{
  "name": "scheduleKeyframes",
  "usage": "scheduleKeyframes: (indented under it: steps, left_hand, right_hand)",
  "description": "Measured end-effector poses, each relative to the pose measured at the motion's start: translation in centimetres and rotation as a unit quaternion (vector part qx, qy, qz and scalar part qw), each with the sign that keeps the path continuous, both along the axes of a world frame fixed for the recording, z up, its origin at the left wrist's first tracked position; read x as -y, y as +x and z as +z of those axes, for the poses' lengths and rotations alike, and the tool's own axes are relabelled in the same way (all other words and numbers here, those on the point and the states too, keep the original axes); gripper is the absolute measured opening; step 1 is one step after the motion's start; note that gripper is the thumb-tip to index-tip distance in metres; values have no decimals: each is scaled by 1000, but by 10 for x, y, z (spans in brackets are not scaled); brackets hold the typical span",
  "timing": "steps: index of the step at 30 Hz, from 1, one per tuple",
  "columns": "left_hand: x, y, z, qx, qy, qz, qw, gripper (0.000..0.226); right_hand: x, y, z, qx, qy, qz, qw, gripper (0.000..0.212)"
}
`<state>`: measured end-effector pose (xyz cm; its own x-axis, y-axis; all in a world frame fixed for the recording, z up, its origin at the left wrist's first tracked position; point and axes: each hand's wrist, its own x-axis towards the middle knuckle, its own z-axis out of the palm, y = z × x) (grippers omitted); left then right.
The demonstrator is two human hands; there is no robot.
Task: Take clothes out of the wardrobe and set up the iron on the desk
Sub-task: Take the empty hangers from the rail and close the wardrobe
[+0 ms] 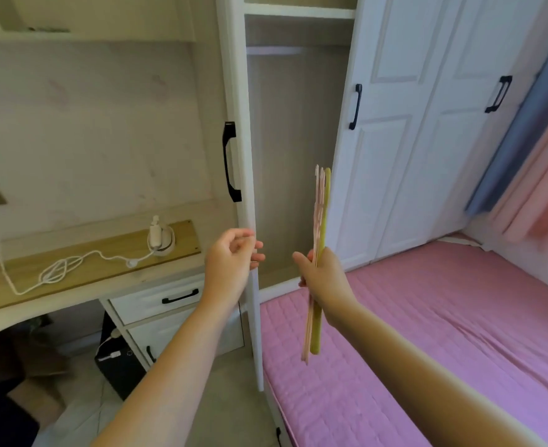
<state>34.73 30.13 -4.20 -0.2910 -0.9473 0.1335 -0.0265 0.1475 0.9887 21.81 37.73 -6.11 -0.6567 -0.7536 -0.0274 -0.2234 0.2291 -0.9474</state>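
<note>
Here right hand (322, 279) fingers grip what look like hangers (318, 240); left hand (234, 259) half-curled, empty.

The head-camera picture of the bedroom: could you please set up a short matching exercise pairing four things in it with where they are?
Things:
1. iron
2. bundle of clothes hangers
3. black handle
4. pink quilted cover

Places:
A. on the open wardrobe door
B. on the bed
C. on the wooden desk top, with its white cord loose beside it
D. upright in the right hand

Pairs: 1-C, 2-D, 3-A, 4-B

The left hand holds nothing and is at the edge of that door.
</note>
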Motion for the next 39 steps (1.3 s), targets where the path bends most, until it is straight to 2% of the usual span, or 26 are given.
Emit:
scheduleKeyframes:
  steps: [3, 7, 10, 13, 16, 24, 34, 39]
  left_hand:
    - [23, 14, 17, -13, -38, 29, 999, 13]
    - [55, 23, 41, -14, -85, 43, 995, 25]
    - [77, 25, 56, 25, -134, 16, 990, 34]
    - [87, 23, 69, 27, -154, -31, 987, 33]
    - [90, 19, 76, 34, -187, -55, 980, 26]
    - [95, 9, 71, 55, -267, -14, 962, 11]
    - [100, -16, 64, 46, -314, -12, 948, 8]
    - [100, -37, 69, 53, -318, -56, 945, 10]
  right_hand:
    - [24, 18, 7, -39, -35, -42, 998, 30]
    - [48, 45, 20, -28, -115, -76, 990, 21]
    - [66, 59, 24, -36, -149, -90, 984, 28]
    - [81, 67, 26, -15, -176, -102, 979, 28]
    - [87, 70, 26, -71, -175, -125, 974, 30]
    - [88, 66, 24, -83, -172, -152, 970, 23]
    - [80, 42, 15, -138, -170, -134, 967, 18]
    - [72, 16, 16, -183, -171, -150, 956, 16]
